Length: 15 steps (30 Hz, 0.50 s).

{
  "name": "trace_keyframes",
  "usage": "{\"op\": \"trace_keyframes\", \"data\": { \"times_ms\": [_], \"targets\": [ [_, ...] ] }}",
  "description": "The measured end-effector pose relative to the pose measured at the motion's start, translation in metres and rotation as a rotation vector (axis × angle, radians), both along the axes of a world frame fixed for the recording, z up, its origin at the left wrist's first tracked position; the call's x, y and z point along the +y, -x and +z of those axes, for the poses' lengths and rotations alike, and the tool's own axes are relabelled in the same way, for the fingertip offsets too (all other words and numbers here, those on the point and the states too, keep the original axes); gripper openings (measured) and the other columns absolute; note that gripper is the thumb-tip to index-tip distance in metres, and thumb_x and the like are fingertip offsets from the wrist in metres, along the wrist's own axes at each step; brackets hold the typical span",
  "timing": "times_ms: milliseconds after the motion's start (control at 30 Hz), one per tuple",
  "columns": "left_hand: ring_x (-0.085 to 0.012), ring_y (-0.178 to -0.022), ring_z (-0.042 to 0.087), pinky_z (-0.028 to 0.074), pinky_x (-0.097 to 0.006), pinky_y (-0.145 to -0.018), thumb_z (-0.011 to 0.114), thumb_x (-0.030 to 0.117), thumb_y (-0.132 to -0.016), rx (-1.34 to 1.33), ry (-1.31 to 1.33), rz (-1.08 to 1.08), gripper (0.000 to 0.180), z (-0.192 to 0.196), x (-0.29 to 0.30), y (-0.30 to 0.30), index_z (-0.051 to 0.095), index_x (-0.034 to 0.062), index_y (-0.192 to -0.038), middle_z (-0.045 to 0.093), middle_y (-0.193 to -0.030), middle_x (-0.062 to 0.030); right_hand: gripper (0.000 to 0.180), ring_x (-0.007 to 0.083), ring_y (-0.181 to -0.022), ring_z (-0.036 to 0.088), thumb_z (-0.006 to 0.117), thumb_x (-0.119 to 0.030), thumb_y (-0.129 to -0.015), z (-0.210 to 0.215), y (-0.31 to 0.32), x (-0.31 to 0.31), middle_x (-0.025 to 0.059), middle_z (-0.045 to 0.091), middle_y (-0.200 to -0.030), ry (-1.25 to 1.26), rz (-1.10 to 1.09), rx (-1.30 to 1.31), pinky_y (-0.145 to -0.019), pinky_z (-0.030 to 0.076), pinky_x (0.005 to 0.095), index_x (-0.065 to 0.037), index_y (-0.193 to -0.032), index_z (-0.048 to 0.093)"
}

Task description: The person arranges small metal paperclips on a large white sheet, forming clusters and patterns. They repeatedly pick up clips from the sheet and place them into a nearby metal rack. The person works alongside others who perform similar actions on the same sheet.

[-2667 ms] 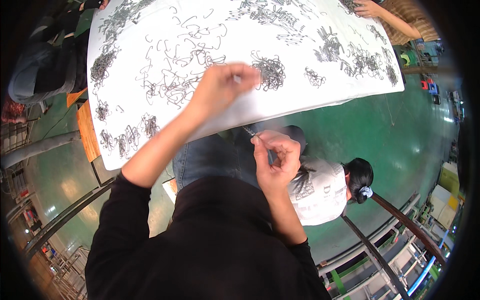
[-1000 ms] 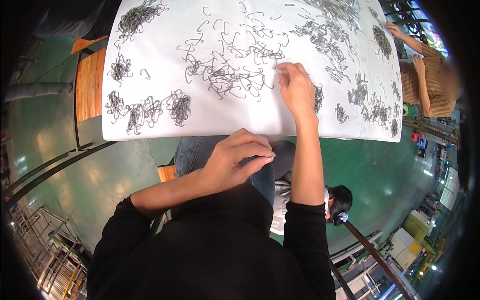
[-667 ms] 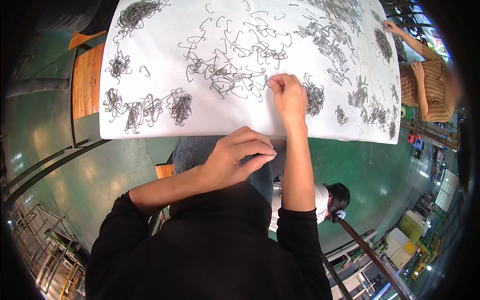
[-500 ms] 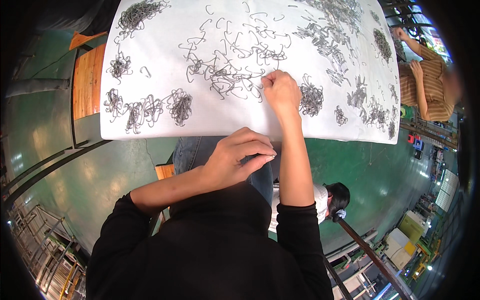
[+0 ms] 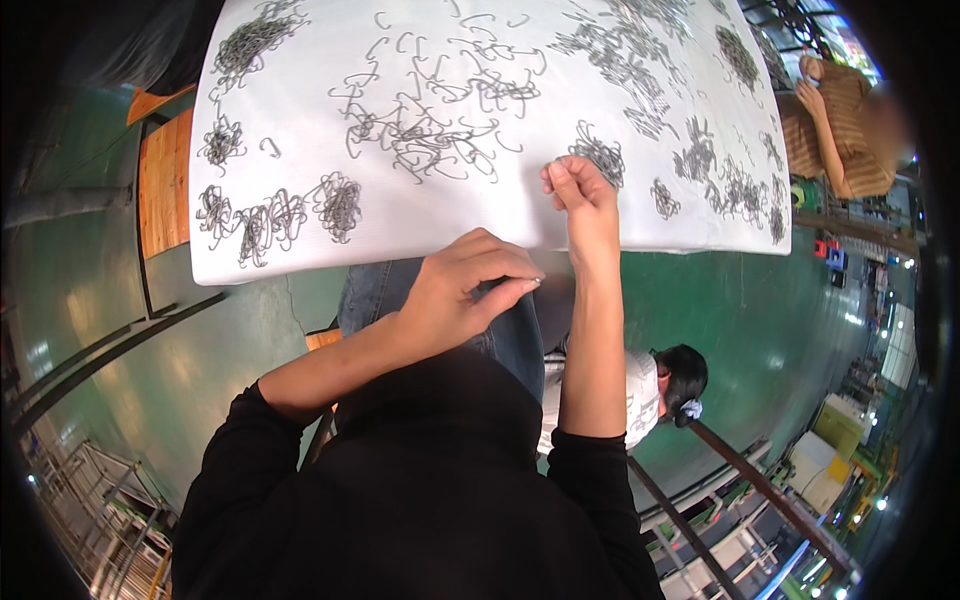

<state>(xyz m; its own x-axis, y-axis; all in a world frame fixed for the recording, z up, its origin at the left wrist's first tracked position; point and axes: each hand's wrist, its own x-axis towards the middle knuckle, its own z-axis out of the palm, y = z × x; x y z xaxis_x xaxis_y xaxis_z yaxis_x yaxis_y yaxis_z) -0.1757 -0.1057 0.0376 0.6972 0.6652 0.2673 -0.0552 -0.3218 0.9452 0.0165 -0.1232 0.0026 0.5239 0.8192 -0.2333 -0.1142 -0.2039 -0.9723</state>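
While the left hand (image 5: 455,290) pinches a small shiny bit (image 5: 537,282) by the near edge of the white counter (image 5: 400,215), the right hand (image 5: 586,195) is up over that edge, its thumb and fingers curled close together. Whether it has a hook, one cannot tell. Bent wire hooks (image 5: 415,135) lie loose to its left, and a tangled pile (image 5: 599,148) shows just past its fingers. It seems best to lift one loose hook gently by a free end, so others do not snag. The left pinch should be firm, since the bit looks easy to drop.
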Motion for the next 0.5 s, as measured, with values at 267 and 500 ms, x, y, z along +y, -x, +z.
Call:
{"op": "trace_keyframes", "data": {
  "times_ms": [267, 500],
  "targets": [
    [-0.0172, -0.081, 0.061, 0.050, -0.029, -0.074, 0.068, -0.001, -0.080, 0.032, 0.009, 0.005, 0.014, 0.002, -0.009, -0.008, 0.070, 0.0041, -0.092, 0.069, -0.090, -0.0061, 0.018, 0.0084, -0.072, 0.053, 0.067, -0.006, -0.085, -0.012, -0.011, -0.010, 0.0076, 0.065, -0.092, -0.036, -0.050, 0.520, -0.057, 0.038, 0.0197, -0.002, -0.102, 0.062],
    [-0.0169, -0.079, 0.062, 0.050, -0.028, -0.068, 0.069, -0.002, -0.078, -0.007, -0.014, 0.019, 0.015, 0.003, -0.009, -0.014, 0.071, 0.0032, -0.092, 0.070, -0.088, -0.0075, 0.018, 0.0080, -0.067, 0.053, 0.068, -0.006, -0.086, -0.006, -0.019, -0.028, 0.0091, 0.066, -0.092, -0.008, -0.046, 0.563, -0.050, 0.035, 0.0172, -0.001, -0.102, 0.063]
  ]
}}
